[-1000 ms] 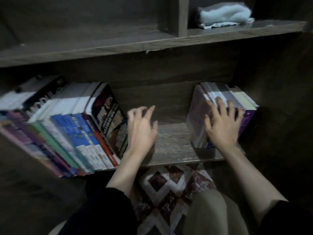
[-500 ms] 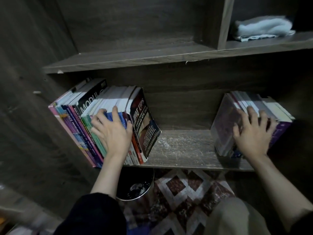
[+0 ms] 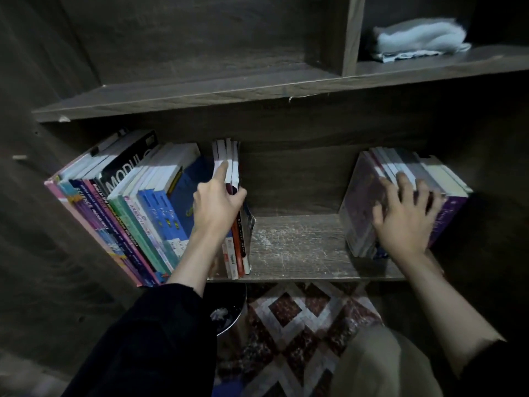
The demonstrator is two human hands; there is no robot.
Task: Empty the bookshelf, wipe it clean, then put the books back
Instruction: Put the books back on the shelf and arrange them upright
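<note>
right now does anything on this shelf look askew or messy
Yes. The left row of books leans steeply leftward, leaving a wedge gap beside the few upright books the left hand grips. The right group of books tilts left too. The bare shelf board between them shows whitish scuffs or dust.

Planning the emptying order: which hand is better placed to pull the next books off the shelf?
Left. The left hand pinches a few thin books, parted from their row; the right hand only rests spread on the right stack.
</note>
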